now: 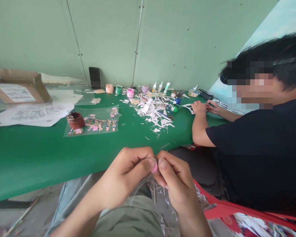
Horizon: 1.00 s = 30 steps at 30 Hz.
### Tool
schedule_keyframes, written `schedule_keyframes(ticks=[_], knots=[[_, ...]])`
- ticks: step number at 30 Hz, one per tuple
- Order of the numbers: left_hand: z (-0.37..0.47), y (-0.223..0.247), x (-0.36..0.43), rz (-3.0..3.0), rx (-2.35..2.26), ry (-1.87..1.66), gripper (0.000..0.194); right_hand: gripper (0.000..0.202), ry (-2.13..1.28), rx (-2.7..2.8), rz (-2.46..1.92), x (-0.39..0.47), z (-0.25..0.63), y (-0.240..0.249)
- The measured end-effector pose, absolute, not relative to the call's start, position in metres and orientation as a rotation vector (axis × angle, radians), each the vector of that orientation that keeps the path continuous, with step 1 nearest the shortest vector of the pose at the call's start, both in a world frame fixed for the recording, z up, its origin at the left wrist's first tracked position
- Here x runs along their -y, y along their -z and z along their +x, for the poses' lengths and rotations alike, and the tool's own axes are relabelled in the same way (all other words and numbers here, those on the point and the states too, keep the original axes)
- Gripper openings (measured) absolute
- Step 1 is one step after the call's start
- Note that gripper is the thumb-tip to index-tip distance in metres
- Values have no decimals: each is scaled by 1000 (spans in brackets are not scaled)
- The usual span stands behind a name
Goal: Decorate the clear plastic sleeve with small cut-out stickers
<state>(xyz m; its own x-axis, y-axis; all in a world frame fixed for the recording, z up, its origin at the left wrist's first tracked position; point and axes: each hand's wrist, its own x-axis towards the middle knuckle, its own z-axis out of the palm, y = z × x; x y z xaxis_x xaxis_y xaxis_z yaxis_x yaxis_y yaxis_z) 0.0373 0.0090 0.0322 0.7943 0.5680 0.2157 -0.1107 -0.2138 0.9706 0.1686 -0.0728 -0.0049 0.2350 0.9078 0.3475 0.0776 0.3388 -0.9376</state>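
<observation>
My left hand [132, 174] is closed in a pinch on a small pink piece [154, 167], which shows at the thumb tip. My right hand [175, 181] is closed too, its thumb and finger pressed together right beside the pink piece. Whatever lies between the right fingertips is hidden. Clear plastic film [140, 184] seems to hang just under my hands, above my lap. Beyond them on the green table, a transparent sheet [102, 131] bears several small patterned cutouts [96, 123] and an open jar of reddish-brown paint [75, 120].
White paper scraps [150, 108] lie mid-table, with paint jars [130, 92] and small bottles [160, 87] behind. A phone [95, 77] leans on the wall; a cardboard box [19, 87] and printed sheets [37, 113] are left. A co-worker [251, 141] handles white paper at right, beside a red scrap bag [227, 209].
</observation>
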Motion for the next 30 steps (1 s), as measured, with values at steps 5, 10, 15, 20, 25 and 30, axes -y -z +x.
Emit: schedule_keyframes(ticks=[5,10,15,20,25,30], knots=[[38,-34,-9,1545,-344,-614,41,44,-801,1196,-1029,71,170,9],[41,-33,-9,1489,-332,-568,41,44,-818,1190,-1011,71,172,10],[43,-31,-11,1478,-356,-551,42,45,-803,1224,-1028,70,173,10],[44,-28,-12,1432,-350,-538,43,47,-823,1254,-1022,70,175,11],[43,-26,-14,1418,-305,-569,40,47,-836,1216,-966,68,168,13],[41,-27,-14,1492,-276,-632,34,45,-802,1053,-949,65,157,14]])
